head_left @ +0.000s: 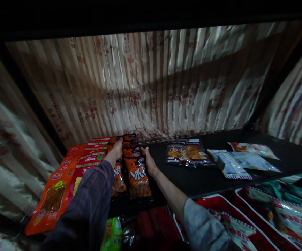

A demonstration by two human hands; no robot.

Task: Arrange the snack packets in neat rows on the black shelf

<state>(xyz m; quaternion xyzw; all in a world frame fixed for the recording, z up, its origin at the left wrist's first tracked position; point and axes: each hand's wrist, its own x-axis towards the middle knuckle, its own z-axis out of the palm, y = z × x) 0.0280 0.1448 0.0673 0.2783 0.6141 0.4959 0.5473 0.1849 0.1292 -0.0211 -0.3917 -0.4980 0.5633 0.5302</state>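
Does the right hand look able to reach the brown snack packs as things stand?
Probably yes: the right hand is beside the orange-and-black packets, and nothing visible stands between it and the brown snack packs on the black shelf.

On the shelf (193, 181) before you, the snack packets (137, 174) lie between the pouches (53, 198) on your left and the wrapped packs (187, 153) on your right, with the sachets (232, 166) farther right, the backing sheet (151, 87) behind, and the bins (219, 201) holding bags (292, 216) below the front edge.
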